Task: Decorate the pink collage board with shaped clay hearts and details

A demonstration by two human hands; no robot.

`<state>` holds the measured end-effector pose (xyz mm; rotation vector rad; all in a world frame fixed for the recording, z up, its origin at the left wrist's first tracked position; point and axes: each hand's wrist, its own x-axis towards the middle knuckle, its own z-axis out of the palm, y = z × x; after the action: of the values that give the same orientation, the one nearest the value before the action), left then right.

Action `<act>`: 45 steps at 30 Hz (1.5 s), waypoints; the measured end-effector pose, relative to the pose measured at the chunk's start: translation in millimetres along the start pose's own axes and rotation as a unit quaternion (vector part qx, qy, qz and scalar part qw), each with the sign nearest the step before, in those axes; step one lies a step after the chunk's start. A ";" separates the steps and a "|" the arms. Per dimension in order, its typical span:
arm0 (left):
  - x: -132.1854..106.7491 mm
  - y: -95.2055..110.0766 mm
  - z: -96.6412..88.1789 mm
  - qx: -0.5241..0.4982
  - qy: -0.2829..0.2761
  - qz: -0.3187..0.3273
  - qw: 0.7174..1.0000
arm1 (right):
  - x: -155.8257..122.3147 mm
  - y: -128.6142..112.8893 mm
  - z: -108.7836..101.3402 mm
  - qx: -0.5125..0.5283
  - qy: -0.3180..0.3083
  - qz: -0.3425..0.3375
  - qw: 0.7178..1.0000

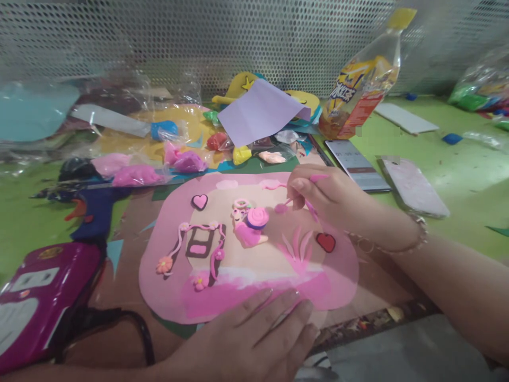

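Observation:
On the table lies a pink paper picture (159,281) with clay shapes on it. My right hand (330,199) pinches a thin pink clay-modelling tool (281,208), its flat rounded end over the beige middle, right of a clay snail (256,225) with a spiral shell. Whether that end touches the paper I cannot tell. My left hand (258,337) lies flat, fingers stretched, across the picture's lower edge. A pink heart (200,201), a red heart (326,242), pink leaf shapes (298,249) and clay flowers (201,281) sit around the snail.
A blue glue gun (95,215) and a purple case (51,297) with a black cable stand left. Bagged clay (137,175) and purple paper (260,111) lie behind. Two phones (360,167) and a bottle (363,79) are at right, before a perforated metal panel (278,42).

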<state>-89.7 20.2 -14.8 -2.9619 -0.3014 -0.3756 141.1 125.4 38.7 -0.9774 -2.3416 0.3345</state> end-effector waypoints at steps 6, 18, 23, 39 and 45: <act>1.6 0.4 0.7 0.008 0.002 0.000 1.000 | -2.7 -2.3 -4.3 0.004 0.021 0.025 0.999; -0.5 0.4 -0.3 -0.010 -0.014 0.002 1.000 | 0.5 -6.3 -3.1 0.025 -0.027 0.023 0.999; 0.7 -0.8 -0.3 -0.021 -0.018 0.009 1.000 | 0.6 -7.7 -4.9 0.032 -0.033 0.046 0.998; 3.1 -2.8 -2.4 -0.015 -0.016 -0.001 1.000 | -0.4 -4.9 -3.7 0.038 -0.035 0.060 0.997; 3.4 -2.9 -5.6 -0.032 -0.042 0.009 0.999 | -0.6 -4.8 -3.1 0.048 -0.042 0.109 0.992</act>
<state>-88.4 22.7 -8.2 -3.0462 -0.2777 -0.2654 140.6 121.6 43.0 -1.1937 -2.2726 0.5788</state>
